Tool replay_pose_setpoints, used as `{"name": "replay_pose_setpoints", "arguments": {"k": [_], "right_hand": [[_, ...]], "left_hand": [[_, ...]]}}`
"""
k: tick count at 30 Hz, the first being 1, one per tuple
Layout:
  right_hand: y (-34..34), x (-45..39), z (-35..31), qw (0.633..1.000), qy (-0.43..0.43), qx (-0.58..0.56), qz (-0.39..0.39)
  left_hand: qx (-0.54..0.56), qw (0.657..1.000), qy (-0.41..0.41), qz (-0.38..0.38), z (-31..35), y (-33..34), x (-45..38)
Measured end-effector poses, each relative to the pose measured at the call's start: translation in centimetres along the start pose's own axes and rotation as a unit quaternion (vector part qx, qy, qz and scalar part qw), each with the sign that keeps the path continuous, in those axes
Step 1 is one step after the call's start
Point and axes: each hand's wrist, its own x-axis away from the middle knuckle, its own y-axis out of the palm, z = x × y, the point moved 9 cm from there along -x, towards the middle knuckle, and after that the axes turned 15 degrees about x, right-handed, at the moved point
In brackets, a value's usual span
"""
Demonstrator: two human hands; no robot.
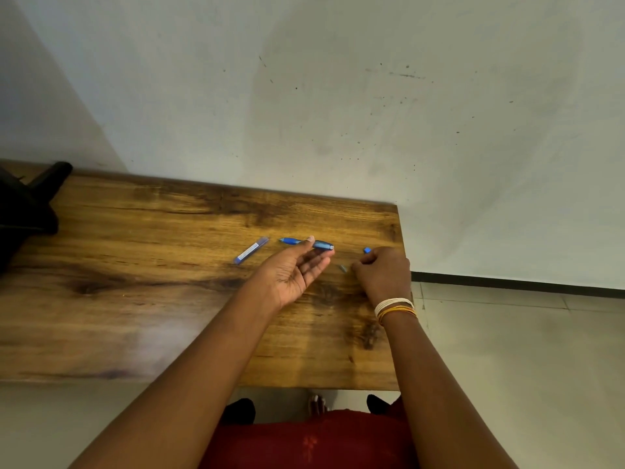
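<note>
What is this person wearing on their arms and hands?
Both forearms are bare, without sleeves. The right hand has a stack of thin wrist bands: white nearest the hand, then orange and yellow. The left hand wears nothing visible.

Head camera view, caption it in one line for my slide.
Left hand pinches a blue plastic pen above a brown wooden table; right hand rests beside a small blue cap.
</note>
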Motion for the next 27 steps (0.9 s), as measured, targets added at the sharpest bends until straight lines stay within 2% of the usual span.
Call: {"name": "replay_pose_setpoints", "arguments": {"k": [2,5,8,13,27], "right_hand": [[-0.4,0.4,-1.3,0.996,-0.028,-0.077,-0.020],[-0.7,1.4,-3.8,0.968,-0.074,-0.231,-0.055],[-1.1,2.2,-5.3,0.946,-0.112,-0.299,-0.061],[-1.2,2.3,-6.0,0.933,-0.132,-0.332,-0.052],[-1.4,2.3,-6.6,0.927,-0.144,-0.344,-0.046]], "left_hand": [[0.010,1.000,0.012,0.001,0.3,0.0,0.0],[0.020,0.999,0.044,0.003,1.1,0.0,0.0],[0.024,0.996,0.083,0.001,2.2,0.1,-0.1],[0.025,0.994,0.107,-0.007,3.1,0.0,-0.2],[0.010,0.993,0.115,-0.011,3.6,-0.1,0.1]]}}
